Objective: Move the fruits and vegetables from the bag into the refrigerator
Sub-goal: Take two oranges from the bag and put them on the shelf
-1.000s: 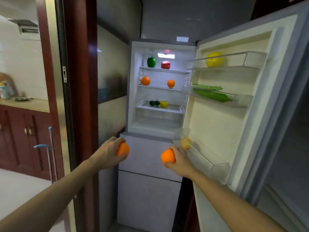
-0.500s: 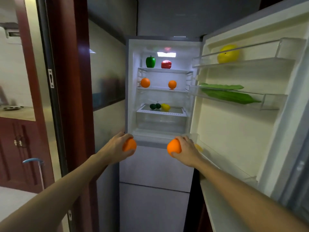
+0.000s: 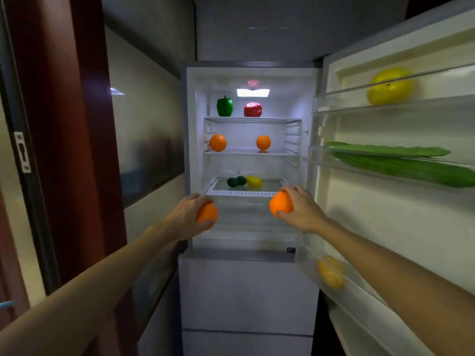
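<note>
- Head view: my left hand [image 3: 189, 214] curls its fingers around an orange [image 3: 207, 213].
- My right hand [image 3: 300, 209] grips another orange [image 3: 280, 203] before the open refrigerator [image 3: 246, 283].

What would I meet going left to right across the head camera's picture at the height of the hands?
The dark red door frame → left hand → left orange, held in it → right orange → right hand, holding it → open refrigerator door.
</note>
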`<move>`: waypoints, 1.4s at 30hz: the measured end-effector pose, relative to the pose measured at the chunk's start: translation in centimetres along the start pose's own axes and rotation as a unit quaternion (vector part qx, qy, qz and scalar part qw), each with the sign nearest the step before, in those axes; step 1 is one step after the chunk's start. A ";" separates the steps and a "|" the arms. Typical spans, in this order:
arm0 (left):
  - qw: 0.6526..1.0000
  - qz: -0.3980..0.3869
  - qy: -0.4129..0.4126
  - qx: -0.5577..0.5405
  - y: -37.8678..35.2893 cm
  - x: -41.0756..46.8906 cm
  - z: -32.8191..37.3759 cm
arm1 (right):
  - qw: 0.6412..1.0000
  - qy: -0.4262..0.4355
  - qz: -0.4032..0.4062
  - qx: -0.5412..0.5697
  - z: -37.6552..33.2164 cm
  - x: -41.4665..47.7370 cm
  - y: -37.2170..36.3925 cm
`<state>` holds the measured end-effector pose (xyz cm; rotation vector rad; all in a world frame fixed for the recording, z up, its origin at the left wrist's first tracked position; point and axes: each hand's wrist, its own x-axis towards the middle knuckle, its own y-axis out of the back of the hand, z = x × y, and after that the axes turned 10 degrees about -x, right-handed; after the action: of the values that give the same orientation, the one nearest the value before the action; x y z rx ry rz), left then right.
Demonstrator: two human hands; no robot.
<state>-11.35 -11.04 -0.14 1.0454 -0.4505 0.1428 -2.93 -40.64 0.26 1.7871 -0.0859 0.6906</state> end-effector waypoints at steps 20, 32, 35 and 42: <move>0.994 0.040 -0.098 0.005 0.0 14.6 -0.2 | 0.991 0.094 0.059 -0.076 -1.1 14.6 1.2; 0.990 0.092 -0.100 0.024 -0.4 26.0 -4.5 | 0.989 0.103 0.103 -0.026 0.9 24.8 -1.0; 0.989 0.109 -0.096 0.021 -0.7 28.0 -5.2 | 0.989 0.092 0.111 -0.003 1.5 26.5 -2.2; 0.989 0.103 -0.105 0.014 -2.8 31.2 -6.0 | 0.992 0.068 0.107 0.005 1.8 28.0 -6.7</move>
<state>19.45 -10.33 8.32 1.0441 -0.7493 0.2244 23.56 -32.09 8.00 1.7517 -0.1835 0.9655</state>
